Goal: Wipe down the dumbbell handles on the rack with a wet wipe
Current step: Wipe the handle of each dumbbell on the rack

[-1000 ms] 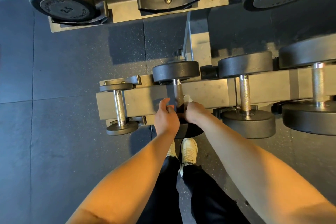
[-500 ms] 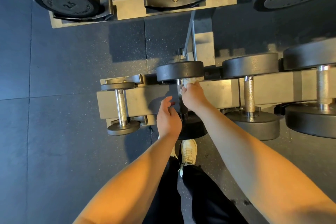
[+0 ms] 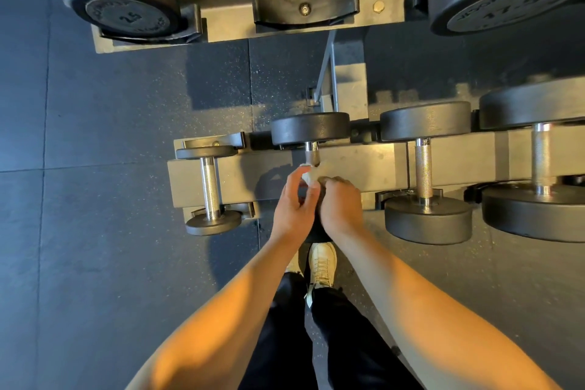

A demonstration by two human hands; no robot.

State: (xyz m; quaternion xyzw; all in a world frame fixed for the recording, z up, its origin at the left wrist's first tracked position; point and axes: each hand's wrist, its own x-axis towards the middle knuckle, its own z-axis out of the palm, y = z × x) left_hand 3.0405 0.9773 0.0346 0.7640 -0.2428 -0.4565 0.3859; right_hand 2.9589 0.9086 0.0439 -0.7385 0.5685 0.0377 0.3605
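Your right hand (image 3: 341,203) is gripping the wet wipe (image 3: 308,177) round the dumbbell handle (image 3: 311,155), left hand (image 3: 292,206) pinching its edge; twist while sliding.

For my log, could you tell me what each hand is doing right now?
Left hand: curled at the dumbbell handle, grip cannot be told.
Right hand: closed on the wet wipe.

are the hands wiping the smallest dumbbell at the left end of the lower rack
No, the left hand and right hand meet at the wipe on the next dumbbell over; the smallest dumbbell sits untouched.
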